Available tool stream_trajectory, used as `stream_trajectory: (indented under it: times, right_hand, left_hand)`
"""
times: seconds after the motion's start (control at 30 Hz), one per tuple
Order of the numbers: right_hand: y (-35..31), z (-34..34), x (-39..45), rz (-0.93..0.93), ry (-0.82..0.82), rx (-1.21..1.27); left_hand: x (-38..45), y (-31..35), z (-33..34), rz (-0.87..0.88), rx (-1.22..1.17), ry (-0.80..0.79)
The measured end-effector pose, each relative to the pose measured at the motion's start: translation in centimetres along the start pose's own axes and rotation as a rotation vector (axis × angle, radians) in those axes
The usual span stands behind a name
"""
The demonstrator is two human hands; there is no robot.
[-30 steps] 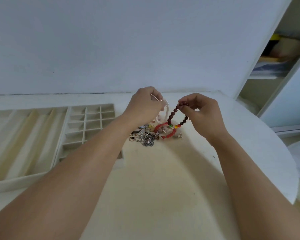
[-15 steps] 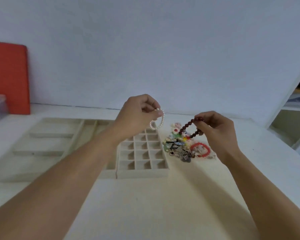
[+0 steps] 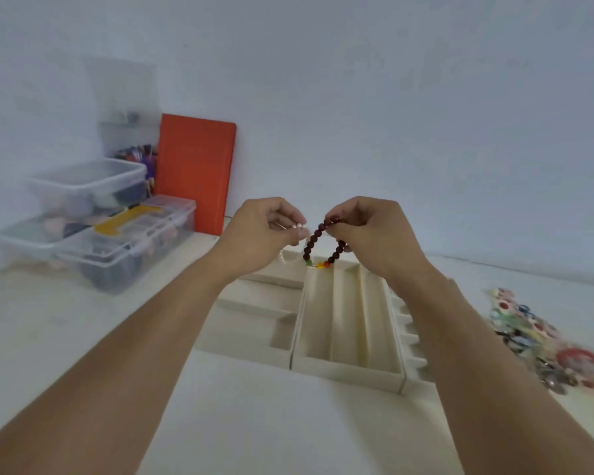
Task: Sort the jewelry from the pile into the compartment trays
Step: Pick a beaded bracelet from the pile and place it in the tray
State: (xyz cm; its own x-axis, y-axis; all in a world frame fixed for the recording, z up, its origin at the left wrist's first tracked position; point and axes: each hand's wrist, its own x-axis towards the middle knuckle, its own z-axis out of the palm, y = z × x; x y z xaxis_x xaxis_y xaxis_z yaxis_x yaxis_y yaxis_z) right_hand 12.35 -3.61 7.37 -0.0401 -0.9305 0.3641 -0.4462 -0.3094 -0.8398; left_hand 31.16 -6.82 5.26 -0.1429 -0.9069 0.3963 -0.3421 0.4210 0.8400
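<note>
Two bracelets hang mid-frame: right hand pinching the dark beaded bracelet, left hand pinching the pearl bracelet; lower each separately into the long-slot tray.

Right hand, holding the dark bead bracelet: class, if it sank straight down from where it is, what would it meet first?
Probably the tray with long slots below the right hand; the dark bead bracelet hanging from it would touch first. Depth is hard to judge.

We see the jewelry pile motion-blurred and cut by the right edge; pieces unreadable. Right arm hides much of the small-cell tray. Clear boxes' contents indistinct.
</note>
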Motion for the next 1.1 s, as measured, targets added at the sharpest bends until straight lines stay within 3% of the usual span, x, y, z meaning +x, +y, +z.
stream_trajectory:
  times: [0.37,0.7,1.1]
  right_hand:
    - [-0.1,6.2,3.7,-0.037,-0.012,-0.176]
    - [1.2,7.0,4.0,-0.014,-0.021,-0.22]
    - [1.6,6.9,4.2,0.003,-0.015,-0.241]
  left_hand:
    - [2.2,-5.7,-3.4,-0.1,0.012,0.008]
    - [2.5,-10.0,-2.8,-0.143,0.079,0.034]
    - [2.9,-11.2,-2.9,-0.09,0.323,0.07]
